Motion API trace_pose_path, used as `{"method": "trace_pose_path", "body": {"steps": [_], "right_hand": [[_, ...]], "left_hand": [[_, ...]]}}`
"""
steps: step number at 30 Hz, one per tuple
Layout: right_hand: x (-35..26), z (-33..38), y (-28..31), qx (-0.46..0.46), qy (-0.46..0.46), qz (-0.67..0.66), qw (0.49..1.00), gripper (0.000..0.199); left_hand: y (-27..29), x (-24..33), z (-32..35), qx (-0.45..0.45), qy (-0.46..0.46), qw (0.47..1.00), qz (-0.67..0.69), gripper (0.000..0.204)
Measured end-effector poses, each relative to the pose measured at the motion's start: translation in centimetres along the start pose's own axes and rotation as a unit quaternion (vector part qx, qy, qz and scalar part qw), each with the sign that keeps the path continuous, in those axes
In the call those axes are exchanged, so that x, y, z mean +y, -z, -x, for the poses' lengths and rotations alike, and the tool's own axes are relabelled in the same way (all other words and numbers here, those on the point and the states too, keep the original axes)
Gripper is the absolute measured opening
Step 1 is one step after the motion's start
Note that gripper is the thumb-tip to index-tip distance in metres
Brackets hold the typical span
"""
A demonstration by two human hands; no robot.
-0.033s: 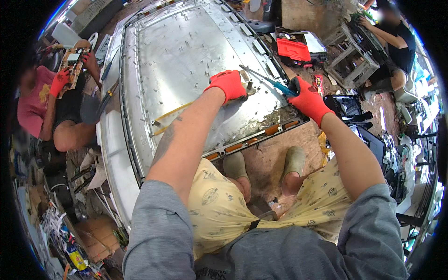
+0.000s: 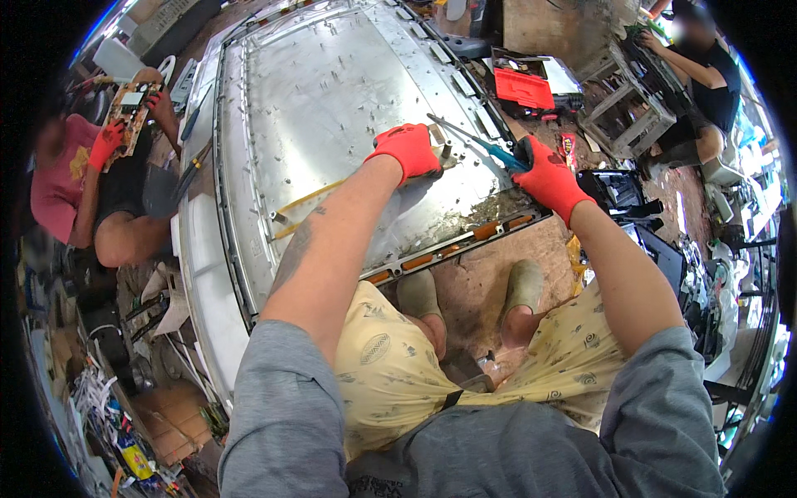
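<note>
Blue-handled screwdriver [image 2: 503, 157] sits clenched in my red-gloved right grip [image 2: 548, 177], its shaft slanting above the studded metal panel [image 2: 332, 100]. My left grip [image 2: 405, 151] curls over the panel, left of the shaft; whether it grasps anything, I cannot tell. Beyond the panel's right edge lies a red plastic case [image 2: 523, 88]; farther right, a co-worker [image 2: 721, 83].

Lg. metal panel [image 2: 332, 108] w/ yellow strip [image 2: 309, 197] on L, grime [image 2: 475, 212] nr. front R corner.
</note>
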State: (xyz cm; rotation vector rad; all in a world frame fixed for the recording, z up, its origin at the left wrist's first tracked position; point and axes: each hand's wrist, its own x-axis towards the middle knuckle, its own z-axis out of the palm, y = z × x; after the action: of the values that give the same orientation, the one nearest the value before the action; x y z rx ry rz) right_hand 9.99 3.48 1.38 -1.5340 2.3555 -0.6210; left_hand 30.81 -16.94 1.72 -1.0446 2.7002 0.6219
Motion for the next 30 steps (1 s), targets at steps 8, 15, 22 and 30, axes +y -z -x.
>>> {"method": "trace_pose_path", "body": {"steps": [8,15,22,30], "right_hand": [[-0.6,-2.0,-1.7,-0.034,0.030,0.139,0.989,0.048],[0.6,-3.6,-2.9,-0.074,0.013,0.268,0.960,0.083],[0.4,-2.3,-2.6,-0.066,0.029,0.260,0.963,0.070],[-1.1,-1.7,-2.0,-0.078,0.033,0.242,0.967,0.067]], "left_hand": [[0.0,0.3,0.1,-0.006,-0.044,0.999,-0.013,0.049],[-1.5,0.4,-0.7,0.039,-0.037,0.998,-0.016,0.057],[-3.0,0.6,-0.1,0.112,-0.037,0.990,-0.078,0.047],[-1.9,0.8,2.0,0.065,-0.015,0.994,-0.086,0.048]]}}
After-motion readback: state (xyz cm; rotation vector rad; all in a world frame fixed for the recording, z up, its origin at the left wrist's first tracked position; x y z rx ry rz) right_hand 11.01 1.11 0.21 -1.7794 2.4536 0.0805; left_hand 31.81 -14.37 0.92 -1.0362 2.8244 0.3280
